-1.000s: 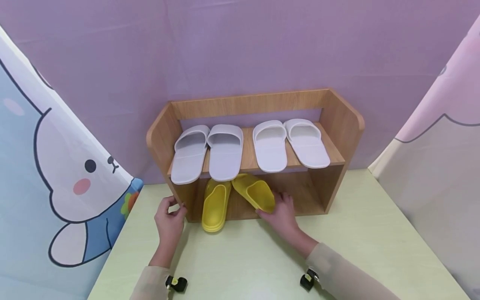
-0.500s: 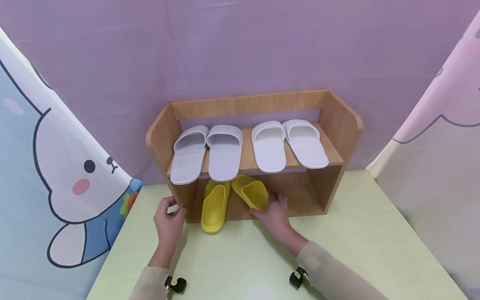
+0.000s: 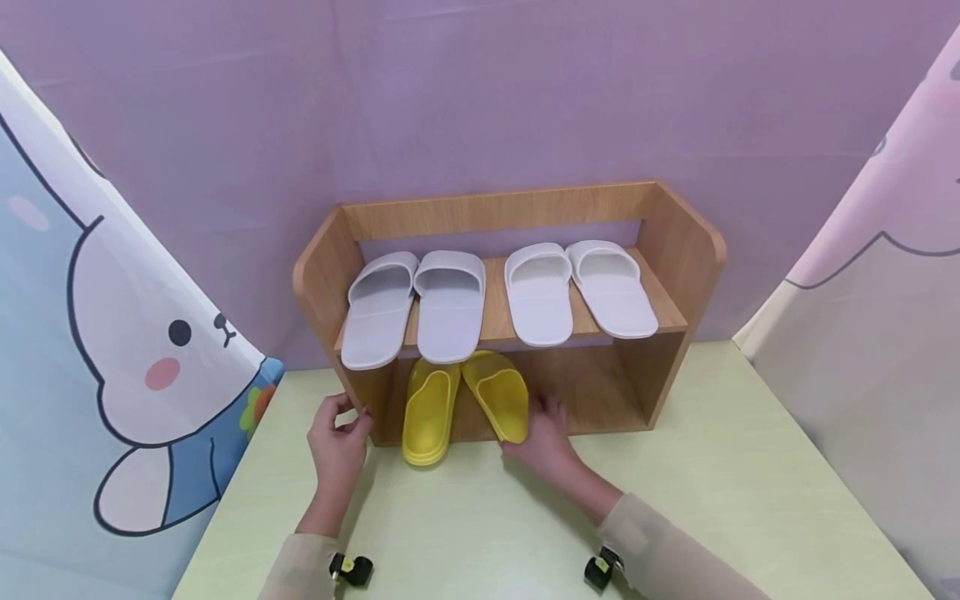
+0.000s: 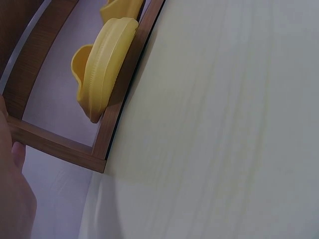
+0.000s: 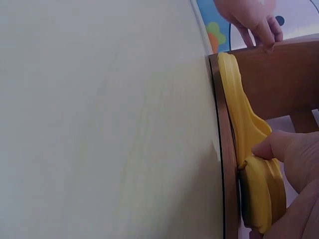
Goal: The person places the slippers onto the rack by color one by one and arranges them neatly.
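Observation:
Two yellow closed-toe slippers stand on the lower shelf of a small wooden shoe rack [image 3: 498, 207], toes inward. My right hand [image 3: 546, 442] grips the heel end of the right slipper [image 3: 504, 403]; in the right wrist view the thumb lies over the rim of this slipper [image 5: 260, 194]. It points slightly askew, its toe close to the toe of the left slipper [image 3: 429, 417], whose heel sticks out past the shelf front. My left hand [image 3: 339, 433] pinches the front edge of the rack's left side panel [image 4: 60, 149].
On the upper shelf sit two pairs of white slides, one pair [image 3: 452, 304] on the left and one [image 3: 542, 296] on the right. A pale green table [image 3: 465, 525] carries the rack. Behind hangs a purple cloth [image 3: 480, 92]; a rabbit-print cloth [image 3: 127, 333] borders the left.
My right hand has moved left and a little forward of the rack, turning the right slipper so its heel swings left, straighter beside the other. The left hand stays on the side panel.

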Tool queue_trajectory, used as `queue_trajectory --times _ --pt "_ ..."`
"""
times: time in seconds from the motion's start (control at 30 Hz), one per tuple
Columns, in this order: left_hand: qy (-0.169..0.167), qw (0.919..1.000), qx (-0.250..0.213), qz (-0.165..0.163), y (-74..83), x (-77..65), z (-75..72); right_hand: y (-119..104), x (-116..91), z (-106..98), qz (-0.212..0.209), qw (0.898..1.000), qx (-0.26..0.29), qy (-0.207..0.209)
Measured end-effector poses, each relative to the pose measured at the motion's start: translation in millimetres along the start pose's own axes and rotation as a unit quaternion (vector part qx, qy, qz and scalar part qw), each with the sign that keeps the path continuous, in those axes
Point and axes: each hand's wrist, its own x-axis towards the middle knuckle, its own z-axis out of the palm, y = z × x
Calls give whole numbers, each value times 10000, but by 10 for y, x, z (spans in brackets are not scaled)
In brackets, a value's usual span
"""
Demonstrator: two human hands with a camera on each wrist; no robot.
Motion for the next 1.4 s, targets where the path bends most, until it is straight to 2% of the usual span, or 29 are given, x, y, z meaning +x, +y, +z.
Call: queue_trajectory --times 0.1,0.17,0.27,0.4,0.53,0.67,1.23,1.4 --pt "-10 10000 -7 26 8 -3 -4 120 -49 117 -143 9994 293 88" --pt "-14 10000 -6 34 15 -7 -8 109 -80 139 -155 9984 536 67" --pt "-18 10000 6 22 22 -13 -11 47 -119 144 -126 9960 882 -48" --pt "-24 10000 17 29 23 -13 -11 -198 -166 68 183 9925 1192 -176" --pt "60 9999 -42 89 222 -44 -5 -319 -185 86 722 9872 1382 -326" --pt "97 9998 -91 121 400 -73 -7 -361 -204 136 888 9852 1430 -337" --pt "139 9997 -135 173 389 -72 -4 -412 -190 274 687 9884 1295 -401" --pt "137 9999 1 -36 210 -41 20 -417 -177 265 729 9880 1263 -519"
